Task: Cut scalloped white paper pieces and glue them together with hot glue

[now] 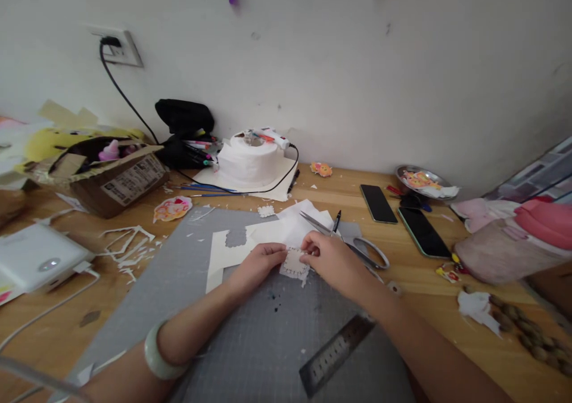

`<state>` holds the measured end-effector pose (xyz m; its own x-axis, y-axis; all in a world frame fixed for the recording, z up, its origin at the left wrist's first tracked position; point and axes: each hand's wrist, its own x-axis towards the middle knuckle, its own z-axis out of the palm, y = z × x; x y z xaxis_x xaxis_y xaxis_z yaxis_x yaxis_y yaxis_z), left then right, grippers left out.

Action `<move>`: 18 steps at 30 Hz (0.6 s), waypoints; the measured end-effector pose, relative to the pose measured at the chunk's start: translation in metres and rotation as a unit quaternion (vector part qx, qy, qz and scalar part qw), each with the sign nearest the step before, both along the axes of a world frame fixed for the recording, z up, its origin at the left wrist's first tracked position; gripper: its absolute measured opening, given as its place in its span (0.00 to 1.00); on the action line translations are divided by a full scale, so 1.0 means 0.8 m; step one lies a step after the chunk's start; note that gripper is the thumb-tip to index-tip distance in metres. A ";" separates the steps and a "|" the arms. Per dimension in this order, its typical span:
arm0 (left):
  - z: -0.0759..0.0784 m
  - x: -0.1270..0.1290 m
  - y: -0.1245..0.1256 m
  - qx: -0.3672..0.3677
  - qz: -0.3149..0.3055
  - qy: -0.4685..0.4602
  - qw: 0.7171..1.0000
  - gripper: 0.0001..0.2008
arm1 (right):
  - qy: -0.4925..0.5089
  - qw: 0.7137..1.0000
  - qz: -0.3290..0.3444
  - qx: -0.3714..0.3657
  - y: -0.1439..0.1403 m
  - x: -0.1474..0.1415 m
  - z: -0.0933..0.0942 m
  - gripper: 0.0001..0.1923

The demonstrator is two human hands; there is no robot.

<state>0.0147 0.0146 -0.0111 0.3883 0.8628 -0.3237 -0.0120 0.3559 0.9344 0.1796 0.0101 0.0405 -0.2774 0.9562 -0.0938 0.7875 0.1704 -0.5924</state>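
A small white paper piece (295, 262) with a notched outline lies over the grey cutting mat (250, 343), with a torn, thin edge at its lower side. From the left, my left hand (268, 256) pinches its upper left edge between thumb and fingers. My right hand (328, 257) has curled fingers and grips the right edge. Scissors (369, 251) lie partly behind my right hand, blades pointing up left. White sheets (295, 224) spread just beyond both hands, and a cream sheet (215, 263) with a scalloped cut-out sits left of them. Another scalloped piece (266, 211) rests farther back.
A steel ruler (335, 355) lies in front of my right forearm. Two phones (378, 203) and a metal bowl (420, 182) are at right. Paper scraps (129, 248), a white power bank (44, 257) and a cardboard box (120, 179) stand left; a tissue roll (248, 161) is behind.
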 end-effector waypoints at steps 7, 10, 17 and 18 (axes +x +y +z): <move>0.002 -0.001 0.000 0.020 -0.007 0.037 0.999 0.10 | -0.005 1.000 -0.002 -0.020 0.002 -0.002 -0.004 0.07; 0.003 0.000 0.000 0.033 -0.002 0.056 0.998 0.10 | -0.008 1.000 0.000 -0.023 0.001 -0.002 -0.004 0.08; 0.006 0.002 0.001 0.077 -0.028 0.090 0.993 0.15 | -0.009 1.000 0.005 -0.015 0.000 0.001 -0.004 0.14; 0.004 0.002 0.001 0.082 -0.040 0.096 0.991 0.15 | -0.009 1.000 0.005 -0.014 0.000 0.001 -0.004 0.14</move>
